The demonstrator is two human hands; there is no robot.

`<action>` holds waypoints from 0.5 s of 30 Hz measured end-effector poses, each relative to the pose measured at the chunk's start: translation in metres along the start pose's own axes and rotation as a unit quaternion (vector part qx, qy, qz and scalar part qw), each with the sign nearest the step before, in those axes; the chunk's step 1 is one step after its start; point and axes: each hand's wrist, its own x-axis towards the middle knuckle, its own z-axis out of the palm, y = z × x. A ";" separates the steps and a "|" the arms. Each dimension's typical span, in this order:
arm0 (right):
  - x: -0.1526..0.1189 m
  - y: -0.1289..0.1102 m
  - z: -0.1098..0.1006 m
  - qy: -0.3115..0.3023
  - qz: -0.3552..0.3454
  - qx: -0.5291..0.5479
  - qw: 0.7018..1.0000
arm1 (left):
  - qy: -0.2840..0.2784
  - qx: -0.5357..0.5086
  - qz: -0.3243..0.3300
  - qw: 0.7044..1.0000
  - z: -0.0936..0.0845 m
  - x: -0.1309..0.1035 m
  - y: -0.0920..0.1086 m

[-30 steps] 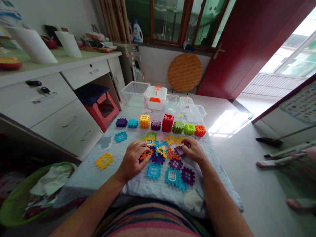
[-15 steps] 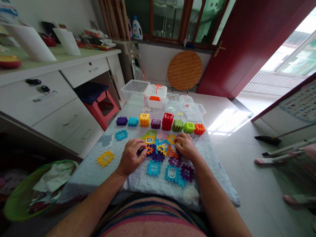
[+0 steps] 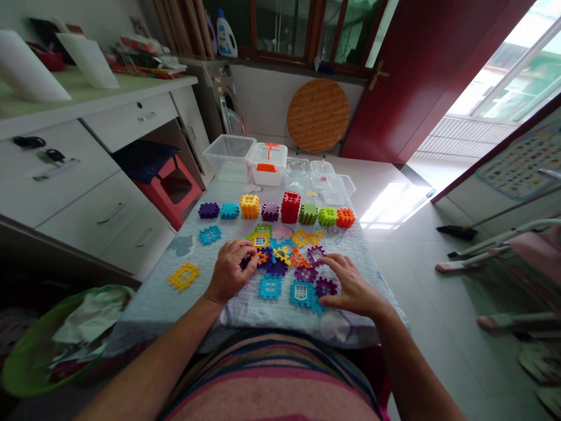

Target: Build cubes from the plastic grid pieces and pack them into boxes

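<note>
Many toothed plastic pieces (image 3: 277, 268) lie centrally, presumably for easy reach, between the left hand (image 3: 232, 270), half-curled by an orange piece (image 3: 263, 257), grip unclear, and the right hand (image 3: 353, 286), fingers spread wide, seemingly empty, beside a dark-purple square (image 3: 326, 286).

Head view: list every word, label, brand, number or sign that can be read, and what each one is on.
None can be read with certainty.
Detergent bottle on the sill: label too small and blurred.
Tablecloth: faint script-like marks behind the right hand, illegible.
Patterned sheet at right: prints too small to make out.
Plastic pieces: no lettering discernible.
</note>
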 end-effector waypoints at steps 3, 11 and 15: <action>-0.014 -0.012 0.015 -0.008 -0.001 -0.007 1.000 | 0.001 -0.001 0.003 1.000 0.000 0.000 0.000; 0.005 -0.015 0.034 0.032 -0.013 -0.002 0.999 | 0.008 0.005 0.009 1.000 0.001 0.000 -0.001; 0.019 -0.016 0.039 0.075 -0.021 0.009 0.997 | 0.009 0.013 0.010 1.000 0.001 -0.001 -0.002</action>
